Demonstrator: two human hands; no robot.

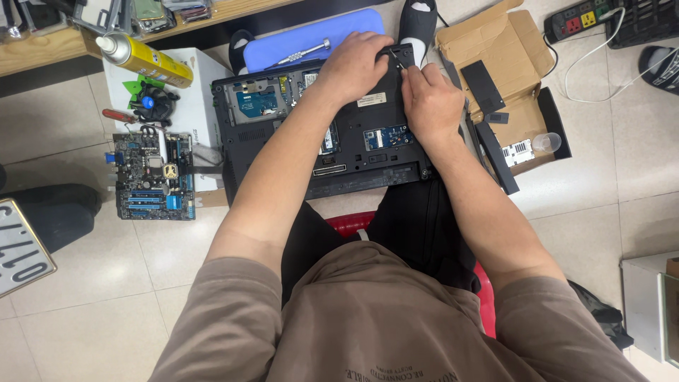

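Observation:
A black laptop (283,145) lies upside down across my lap, its bottom covers off and green circuit boards showing. My left hand (353,67) presses on its far right corner. My right hand (430,102) is beside it, holding a thin screwdriver (395,58) whose tip meets the same corner. The fingers of both hands hide the spot being worked on.
A blue pad (297,41) with a silver screwdriver (305,52) lies beyond the laptop. At the left are a motherboard (152,177), a cooling fan (152,102), a yellow spray can (145,60) and a white box. An open cardboard box (506,49) with black panels sits at the right, a power strip (580,18) behind it.

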